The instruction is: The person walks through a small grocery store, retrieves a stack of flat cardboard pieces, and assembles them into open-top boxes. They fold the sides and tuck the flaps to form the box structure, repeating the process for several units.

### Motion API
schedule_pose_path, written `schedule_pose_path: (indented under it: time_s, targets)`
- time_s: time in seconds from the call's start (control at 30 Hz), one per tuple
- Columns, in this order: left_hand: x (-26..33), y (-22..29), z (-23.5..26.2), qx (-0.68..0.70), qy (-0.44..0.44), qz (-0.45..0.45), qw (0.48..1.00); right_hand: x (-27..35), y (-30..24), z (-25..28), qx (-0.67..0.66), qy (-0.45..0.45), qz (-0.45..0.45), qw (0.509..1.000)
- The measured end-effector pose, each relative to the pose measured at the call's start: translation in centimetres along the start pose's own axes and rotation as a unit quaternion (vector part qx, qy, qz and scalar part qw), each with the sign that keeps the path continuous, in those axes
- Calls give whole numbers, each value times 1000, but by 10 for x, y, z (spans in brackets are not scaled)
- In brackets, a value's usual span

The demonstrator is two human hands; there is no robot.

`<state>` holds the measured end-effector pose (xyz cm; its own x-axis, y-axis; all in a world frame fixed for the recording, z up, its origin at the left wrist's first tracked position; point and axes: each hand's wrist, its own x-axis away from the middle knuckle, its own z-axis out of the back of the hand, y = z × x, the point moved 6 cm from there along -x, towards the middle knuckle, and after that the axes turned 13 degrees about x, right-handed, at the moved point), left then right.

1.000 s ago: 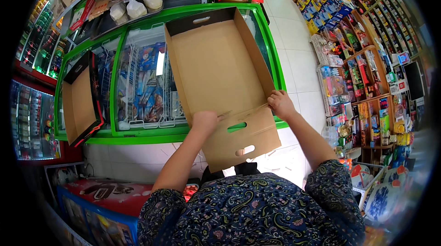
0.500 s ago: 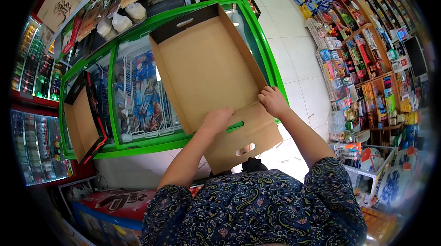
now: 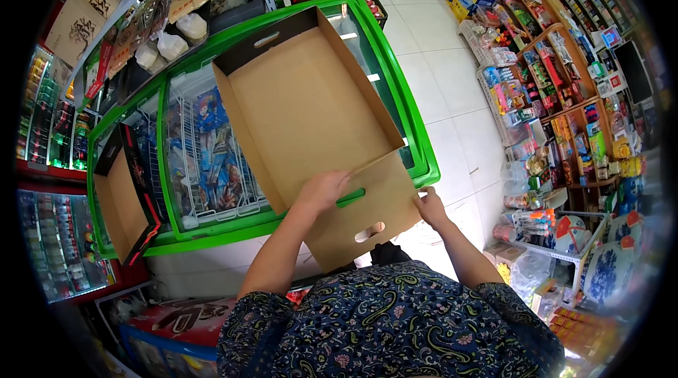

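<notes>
A large shallow cardboard box (image 3: 304, 88), plain brown inside with a dark far end wall, lies open on top of a green-framed chest freezer (image 3: 388, 32). Its near end flap (image 3: 339, 226) is folded outward and down toward my body, with two oval handle holes in it. My left hand (image 3: 325, 191) rests on the cardboard by the flap's crease, fingers stretched toward the right. At the flap's right edge, my right hand (image 3: 429, 207) pinches the cardboard between thumb and fingers.
A smaller black-and-red cardboard box (image 3: 127, 198) sits at the freezer's left end. White wire baskets (image 3: 191, 159) hold packages under the glass. Stocked shelves (image 3: 558, 88) stand along the right, beyond a tiled aisle (image 3: 431, 60). Drinks coolers (image 3: 60, 237) line the left.
My right hand has slid from the box's near right corner down to the flap's outer edge. My left hand stays by the crease. The whole view has shifted slightly.
</notes>
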<state>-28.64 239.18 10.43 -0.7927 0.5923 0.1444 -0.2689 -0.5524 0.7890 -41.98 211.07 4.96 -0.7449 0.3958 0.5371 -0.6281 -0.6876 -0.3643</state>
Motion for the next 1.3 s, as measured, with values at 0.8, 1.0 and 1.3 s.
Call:
schedule_pose_path:
  time_s: [0.8, 1.0, 1.3]
  targets:
    - [-1, -6, -2, 37, -111, 10, 993, -40, -165, 86, 92, 109, 610, 779]
    - [18, -17, 40, 244, 21, -19, 969, -49, -168, 82, 92, 81, 579, 806]
    - [169, -40, 116, 48, 281, 33, 958, -46, -173, 78, 72, 113, 545, 828]
